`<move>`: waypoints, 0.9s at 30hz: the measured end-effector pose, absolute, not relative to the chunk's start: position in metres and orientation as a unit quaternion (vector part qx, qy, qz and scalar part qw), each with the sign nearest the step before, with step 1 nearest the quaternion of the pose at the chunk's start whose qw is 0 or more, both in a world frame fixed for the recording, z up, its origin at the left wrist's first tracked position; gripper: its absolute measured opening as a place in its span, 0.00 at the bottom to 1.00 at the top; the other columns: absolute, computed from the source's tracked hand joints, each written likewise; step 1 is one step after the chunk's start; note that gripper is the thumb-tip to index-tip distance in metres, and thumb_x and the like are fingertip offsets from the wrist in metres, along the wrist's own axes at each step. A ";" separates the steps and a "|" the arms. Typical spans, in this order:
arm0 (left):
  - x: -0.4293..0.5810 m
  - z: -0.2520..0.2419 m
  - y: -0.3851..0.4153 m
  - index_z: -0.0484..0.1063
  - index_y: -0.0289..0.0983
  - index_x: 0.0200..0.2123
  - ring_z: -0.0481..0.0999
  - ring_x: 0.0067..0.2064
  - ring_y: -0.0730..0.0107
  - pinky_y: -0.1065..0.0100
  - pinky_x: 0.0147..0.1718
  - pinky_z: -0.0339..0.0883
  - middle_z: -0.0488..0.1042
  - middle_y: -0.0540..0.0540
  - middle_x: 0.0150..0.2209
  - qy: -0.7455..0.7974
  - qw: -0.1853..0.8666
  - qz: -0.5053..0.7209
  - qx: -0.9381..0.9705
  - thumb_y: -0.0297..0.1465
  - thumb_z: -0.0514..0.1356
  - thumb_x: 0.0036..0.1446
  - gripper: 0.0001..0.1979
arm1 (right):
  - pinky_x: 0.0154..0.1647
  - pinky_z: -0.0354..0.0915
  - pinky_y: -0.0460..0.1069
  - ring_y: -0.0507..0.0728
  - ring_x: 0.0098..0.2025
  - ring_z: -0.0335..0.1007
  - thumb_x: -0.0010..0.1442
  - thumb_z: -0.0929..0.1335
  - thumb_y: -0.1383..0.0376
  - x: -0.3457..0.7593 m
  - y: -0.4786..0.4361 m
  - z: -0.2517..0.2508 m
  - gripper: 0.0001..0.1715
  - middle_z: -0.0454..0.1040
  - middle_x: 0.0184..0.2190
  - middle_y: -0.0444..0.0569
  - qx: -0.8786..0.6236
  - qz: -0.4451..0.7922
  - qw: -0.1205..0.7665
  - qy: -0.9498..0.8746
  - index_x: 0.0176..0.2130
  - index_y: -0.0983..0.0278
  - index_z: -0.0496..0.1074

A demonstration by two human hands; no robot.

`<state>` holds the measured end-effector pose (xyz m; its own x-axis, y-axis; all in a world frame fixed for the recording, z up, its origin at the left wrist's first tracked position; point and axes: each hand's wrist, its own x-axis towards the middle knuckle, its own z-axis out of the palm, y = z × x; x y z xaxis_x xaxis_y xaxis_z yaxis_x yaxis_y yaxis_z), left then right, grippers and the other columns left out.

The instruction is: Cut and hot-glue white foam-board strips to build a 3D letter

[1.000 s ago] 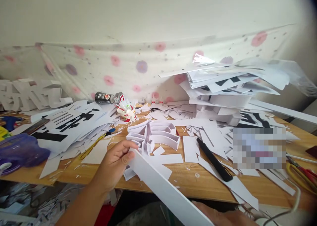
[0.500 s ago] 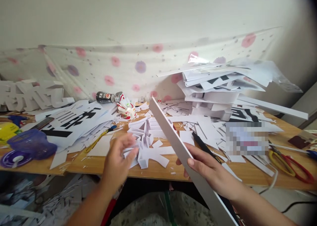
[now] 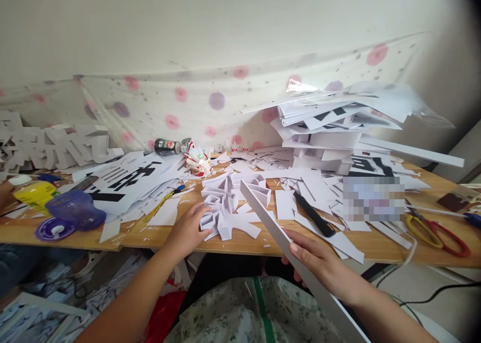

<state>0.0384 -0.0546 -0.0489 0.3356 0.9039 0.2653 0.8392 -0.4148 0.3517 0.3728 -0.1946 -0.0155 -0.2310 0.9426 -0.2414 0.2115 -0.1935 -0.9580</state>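
Observation:
My left hand curls its fingers round the left side of a white raised character, built of thin upright walls on a flat base and lying on the table. In my right hand is a long white strip, pinched between thumb and fingers. It slants from over the character down toward my lap, its far end raised in front of the character's right part. My left fingertips are partly hidden by the character's walls.
A long black tool lies among white offcuts on the right, near yellow-and-red-handled scissors. Behind them rises a stack of white sheets. On the left are printed sheets, a purple container and another person's hand.
My left hand has moved from just left of the character onto its side. My right hand still holds the strip, whose far end sits lower. The view has shifted slightly.

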 end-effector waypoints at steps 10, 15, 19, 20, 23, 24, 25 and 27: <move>0.036 -0.017 -0.089 0.63 0.40 0.56 0.67 0.60 0.49 0.45 0.60 0.61 0.66 0.36 0.59 0.539 0.116 0.354 0.755 0.41 0.60 0.56 0.26 | 0.46 0.67 0.53 0.56 0.45 0.65 0.61 0.65 0.47 0.308 -0.140 0.004 0.41 0.63 0.49 0.51 -0.412 0.458 0.593 -0.519 0.66 0.58 0.50; 0.052 -0.021 -0.148 0.40 0.48 0.69 0.70 0.59 0.47 0.50 0.54 0.70 0.55 0.33 0.67 0.421 0.368 0.370 0.742 0.45 0.65 0.53 0.48 | 0.53 0.67 0.57 0.59 0.50 0.67 0.61 0.66 0.51 0.194 -0.122 -0.005 0.42 0.64 0.52 0.54 -0.333 0.527 0.658 -0.422 0.65 0.58 0.45; 0.003 -0.027 -0.168 0.48 0.48 0.68 0.70 0.59 0.43 0.50 0.51 0.72 0.69 0.38 0.59 0.498 0.300 0.303 0.755 0.42 0.65 0.52 0.44 | 0.54 0.68 0.57 0.61 0.54 0.67 0.60 0.69 0.57 0.153 -0.145 -0.040 0.41 0.66 0.55 0.56 -0.298 0.590 0.562 -0.497 0.65 0.60 0.48; -0.013 -0.026 -0.174 0.52 0.49 0.67 0.69 0.59 0.41 0.49 0.50 0.73 0.71 0.40 0.57 0.507 0.296 0.272 0.762 0.43 0.65 0.51 0.43 | 0.54 0.68 0.58 0.62 0.55 0.67 0.59 0.70 0.58 0.154 -0.151 -0.050 0.41 0.66 0.57 0.56 -0.306 0.581 0.536 -0.530 0.64 0.60 0.52; -0.045 -0.024 -0.192 0.58 0.58 0.64 0.70 0.58 0.39 0.49 0.48 0.74 0.77 0.48 0.50 0.536 0.321 0.195 0.756 0.46 0.67 0.45 0.42 | 0.55 0.66 0.60 0.64 0.53 0.68 0.55 0.72 0.61 0.172 -0.162 -0.072 0.43 0.64 0.59 0.56 -0.349 0.512 0.483 -0.619 0.65 0.59 0.56; -0.050 -0.023 -0.198 0.59 0.61 0.62 0.72 0.56 0.40 0.49 0.47 0.75 0.77 0.49 0.48 0.542 0.332 0.179 0.751 0.47 0.68 0.43 0.41 | 0.55 0.66 0.61 0.63 0.52 0.68 0.54 0.72 0.63 0.180 -0.163 -0.077 0.46 0.64 0.60 0.57 -0.355 0.489 0.473 -0.641 0.67 0.58 0.54; -0.050 -0.022 -0.203 0.61 0.61 0.61 0.73 0.55 0.42 0.49 0.46 0.75 0.77 0.49 0.46 0.547 0.341 0.169 0.746 0.48 0.68 0.44 0.39 | 0.55 0.67 0.60 0.63 0.51 0.68 0.54 0.72 0.64 0.187 -0.163 -0.081 0.49 0.64 0.60 0.56 -0.354 0.471 0.466 -0.660 0.68 0.57 0.50; -0.045 -0.022 -0.210 0.64 0.56 0.60 0.74 0.52 0.48 0.50 0.45 0.75 0.76 0.46 0.48 0.550 0.357 0.159 0.738 0.48 0.65 0.51 0.32 | 0.53 0.68 0.59 0.62 0.50 0.69 0.55 0.71 0.66 0.199 -0.160 -0.087 0.52 0.66 0.58 0.56 -0.344 0.432 0.452 -0.700 0.70 0.56 0.45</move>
